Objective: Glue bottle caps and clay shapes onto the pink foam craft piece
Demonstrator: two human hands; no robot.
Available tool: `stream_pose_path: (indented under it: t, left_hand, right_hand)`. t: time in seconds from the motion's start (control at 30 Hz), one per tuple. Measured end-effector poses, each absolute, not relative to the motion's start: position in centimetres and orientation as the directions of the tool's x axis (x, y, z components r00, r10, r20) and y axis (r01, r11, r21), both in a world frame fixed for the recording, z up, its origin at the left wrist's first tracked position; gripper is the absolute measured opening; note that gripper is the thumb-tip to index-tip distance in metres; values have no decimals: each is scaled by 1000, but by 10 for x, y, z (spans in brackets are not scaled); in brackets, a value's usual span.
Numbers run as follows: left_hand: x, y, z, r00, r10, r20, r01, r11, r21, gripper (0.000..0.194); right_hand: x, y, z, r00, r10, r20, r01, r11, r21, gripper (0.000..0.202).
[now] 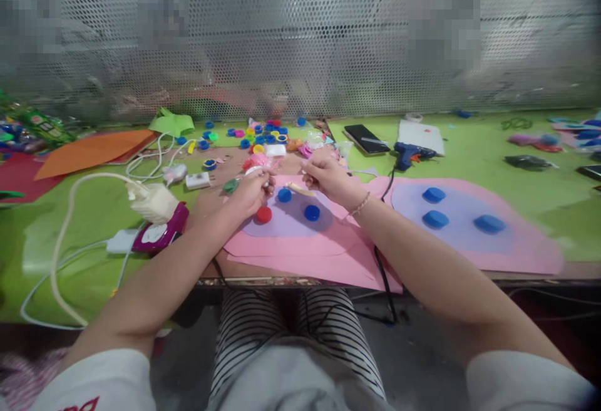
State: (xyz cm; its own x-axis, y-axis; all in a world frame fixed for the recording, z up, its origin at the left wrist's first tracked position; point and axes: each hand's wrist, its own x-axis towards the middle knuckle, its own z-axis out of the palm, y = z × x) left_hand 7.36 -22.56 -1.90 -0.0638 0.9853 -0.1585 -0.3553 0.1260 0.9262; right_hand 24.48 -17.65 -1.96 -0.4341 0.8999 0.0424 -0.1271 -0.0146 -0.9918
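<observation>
Over the near pink paper sheet [282, 247] with its lilac patch, both of my hands are raised close together. My left hand [256, 193] is closed in a pinch; what its fingertips hold is too small to make out. My right hand [325, 176] is pinched too, around something small and pale that I cannot name. Just below the right fingers shows a cream-coloured strip [300, 190]; whether it is held is unclear. Beneath the hands, a red bottle cap [263, 214] and two blue caps, one nearer the centre [284, 195] and one to its right [312, 212], sit on the lilac patch.
A second pink sheet [535, 242] with three blue caps [436, 219] lies right. Behind it rest a blue glue gun [408, 155] and a phone [366, 140]. Chargers on a power strip [162, 229] and cables crowd the left. Scattered caps [258, 148] line the perforated metal panel [291, 35].
</observation>
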Motion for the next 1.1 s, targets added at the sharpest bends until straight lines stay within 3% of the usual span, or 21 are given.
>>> stream_pose_path:
  t: [0.1, 0.23, 0.47, 0.77, 1.1]
  left_hand:
    - [74, -226, -19, -63, 986, -152, -358, 120, 926, 18]
    - [74, -225, -19, -59, 986, -155, -369, 122, 921, 18]
    - [74, -225, -20, -63, 988, -143, -341, 113, 933, 19]
    - [72, -224, -22, -47, 989, -139, -340, 115, 933, 18]
    - [73, -225, -20, -54, 989, -136, -337, 110, 935, 18]
  right_hand:
    - [243, -177, -17, -439, 898, -32, -147, -107, -983, 21]
    - [244, -181, -16, -551, 834, 4, -236, -151, -960, 7]
    - [246, -178, -21, -529, 839, 130, -241, -1, -971, 18]
    - [247, -179, -16, -575, 816, 56, -300, -147, -942, 16]
    - [247, -177, -19, -528, 846, 73, -245, -70, -967, 20]
